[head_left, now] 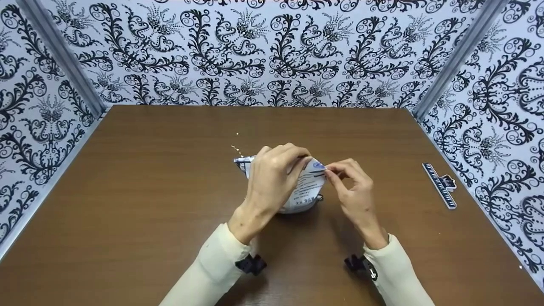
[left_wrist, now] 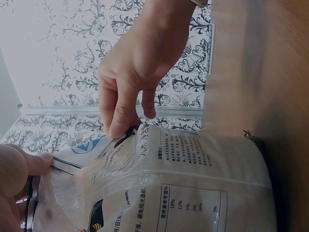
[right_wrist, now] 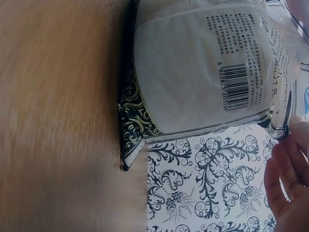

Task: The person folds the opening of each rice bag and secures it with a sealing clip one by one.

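Note:
A white plastic bag with black print and a barcode stands upright on the brown table at the middle. My left hand curls over the bag's top edge and grips it. My right hand pinches the top right corner of the bag between thumb and fingers. In the left wrist view the right hand nips the bag at its upper seam, and my left thumb presses the edge. The right wrist view shows the bag and my right fingertips at its corner.
A long ruler-printed bag clip lies on the table near the right wall. A few tiny pale grains are scattered just left of the bag. Black-and-white patterned walls enclose the table on three sides.

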Demonstrator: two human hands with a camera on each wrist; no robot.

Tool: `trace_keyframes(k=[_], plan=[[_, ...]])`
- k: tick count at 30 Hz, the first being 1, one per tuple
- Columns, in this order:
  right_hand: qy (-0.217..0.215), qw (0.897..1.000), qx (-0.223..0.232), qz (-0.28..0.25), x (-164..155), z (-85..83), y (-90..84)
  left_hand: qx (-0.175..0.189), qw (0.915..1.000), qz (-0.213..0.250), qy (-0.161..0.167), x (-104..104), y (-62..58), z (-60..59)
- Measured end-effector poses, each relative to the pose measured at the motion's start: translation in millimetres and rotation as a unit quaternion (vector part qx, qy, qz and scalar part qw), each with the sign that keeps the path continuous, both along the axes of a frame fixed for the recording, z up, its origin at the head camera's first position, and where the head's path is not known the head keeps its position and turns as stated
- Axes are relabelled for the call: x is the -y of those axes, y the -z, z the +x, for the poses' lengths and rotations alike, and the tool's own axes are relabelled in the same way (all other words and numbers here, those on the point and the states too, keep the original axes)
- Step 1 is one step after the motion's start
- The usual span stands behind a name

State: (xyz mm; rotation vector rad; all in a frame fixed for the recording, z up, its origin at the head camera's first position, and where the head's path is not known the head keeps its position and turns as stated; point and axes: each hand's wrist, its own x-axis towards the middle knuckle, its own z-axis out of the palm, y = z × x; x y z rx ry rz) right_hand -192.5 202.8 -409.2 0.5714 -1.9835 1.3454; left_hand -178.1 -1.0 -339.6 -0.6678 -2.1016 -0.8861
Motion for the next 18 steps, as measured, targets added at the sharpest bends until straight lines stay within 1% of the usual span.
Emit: trace_keyframes(k=[9,14,18], plan=[[0.004,1.0,0.01,0.01,-4.0,-0.3,2.2,0.003,1.0,0.004,0.001,-0.8,-0.2,-0.2],[0.014,1.0,0.009,0.023,-4.7,0.3,3.0,0.0,1.0,0.002,0.0,-1.3,-0.1,0.0],[0.014,0.999,0.004,0.03,-5.8,0.2,3.0,-0.001,1.0,0.003,-0.001,-1.6,-0.4,0.0]])
